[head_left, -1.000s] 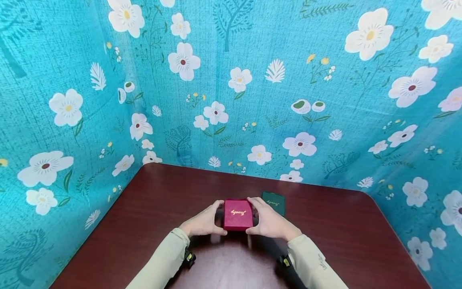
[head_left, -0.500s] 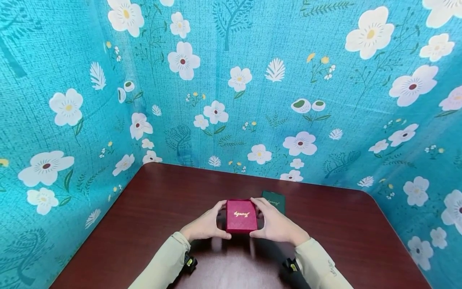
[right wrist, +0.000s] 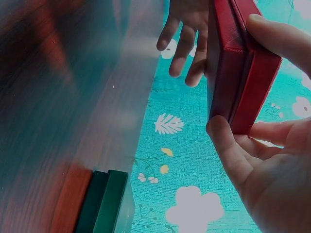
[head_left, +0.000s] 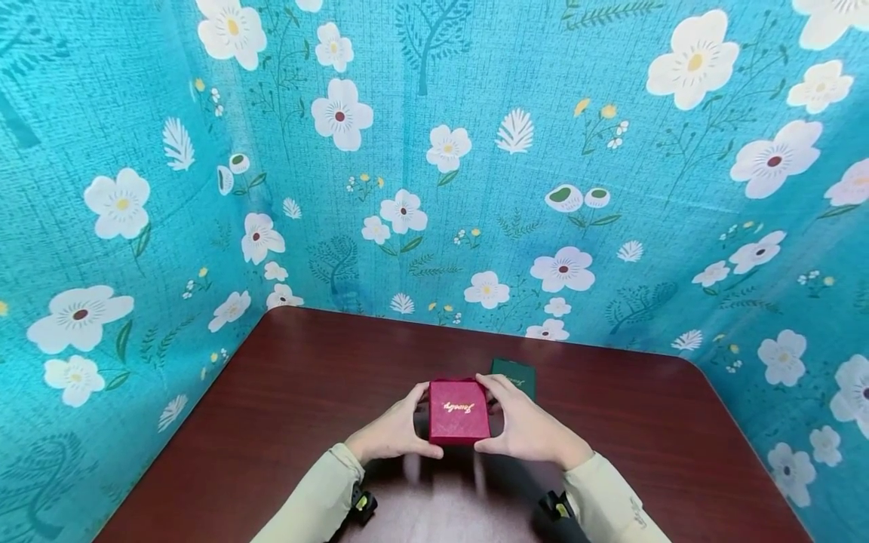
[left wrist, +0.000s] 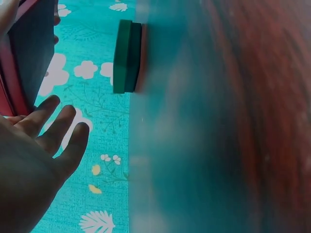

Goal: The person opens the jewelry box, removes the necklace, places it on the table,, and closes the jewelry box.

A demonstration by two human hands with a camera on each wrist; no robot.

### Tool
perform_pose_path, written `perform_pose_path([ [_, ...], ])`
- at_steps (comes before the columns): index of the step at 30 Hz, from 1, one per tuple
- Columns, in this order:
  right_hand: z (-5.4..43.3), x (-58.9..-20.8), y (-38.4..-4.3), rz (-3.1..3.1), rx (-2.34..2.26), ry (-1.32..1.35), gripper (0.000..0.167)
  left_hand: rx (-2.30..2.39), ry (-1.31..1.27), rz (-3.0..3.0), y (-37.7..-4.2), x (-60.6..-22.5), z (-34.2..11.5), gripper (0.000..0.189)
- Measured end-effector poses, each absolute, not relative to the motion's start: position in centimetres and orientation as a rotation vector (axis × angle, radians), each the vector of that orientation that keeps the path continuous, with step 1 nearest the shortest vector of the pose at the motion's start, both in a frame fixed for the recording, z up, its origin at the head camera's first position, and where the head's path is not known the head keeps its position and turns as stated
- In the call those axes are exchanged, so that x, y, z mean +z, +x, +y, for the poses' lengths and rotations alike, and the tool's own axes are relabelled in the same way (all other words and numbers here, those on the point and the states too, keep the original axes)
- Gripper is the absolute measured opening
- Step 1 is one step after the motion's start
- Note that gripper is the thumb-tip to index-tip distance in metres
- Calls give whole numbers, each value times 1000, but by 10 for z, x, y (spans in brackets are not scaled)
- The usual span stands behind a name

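Note:
A red jewelry box (head_left: 459, 422) with gold lettering on its lid is held between both hands above the table. My left hand (head_left: 392, 428) grips its left side with thumb and index finger; in the left wrist view the other fingers (left wrist: 63, 128) of that hand spread loosely beside it. On the right side my right hand (head_left: 532, 426) holds the box by its corners, thumb on the lid and fingertips under the edge in the right wrist view. The seam between lid and base looks closed in that view, on the red box (right wrist: 238, 63). Its dark underside shows in the left wrist view.
A green jewelry box (head_left: 513, 373) stands on the table behind my right hand, partly hidden by it. The dark red wooden table (head_left: 326, 354) is glossy. A blue flowered cloth (head_left: 434, 188) hangs along the table's back and sides.
Both hands have moved the red box slightly to the right and nearer to me, and it looks a little larger. The green box has stayed in place.

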State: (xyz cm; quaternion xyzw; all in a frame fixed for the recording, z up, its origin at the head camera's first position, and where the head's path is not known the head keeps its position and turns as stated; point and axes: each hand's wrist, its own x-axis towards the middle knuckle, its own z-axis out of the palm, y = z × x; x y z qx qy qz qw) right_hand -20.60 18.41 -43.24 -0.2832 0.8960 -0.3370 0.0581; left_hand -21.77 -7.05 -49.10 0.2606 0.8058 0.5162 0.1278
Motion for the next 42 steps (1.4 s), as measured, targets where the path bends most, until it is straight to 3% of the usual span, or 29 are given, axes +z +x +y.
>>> perform_pose_path([
  [42,183,-420,-190,2936,-588,-970,104,1533,938,2434,-212,-495,-63,87],
])
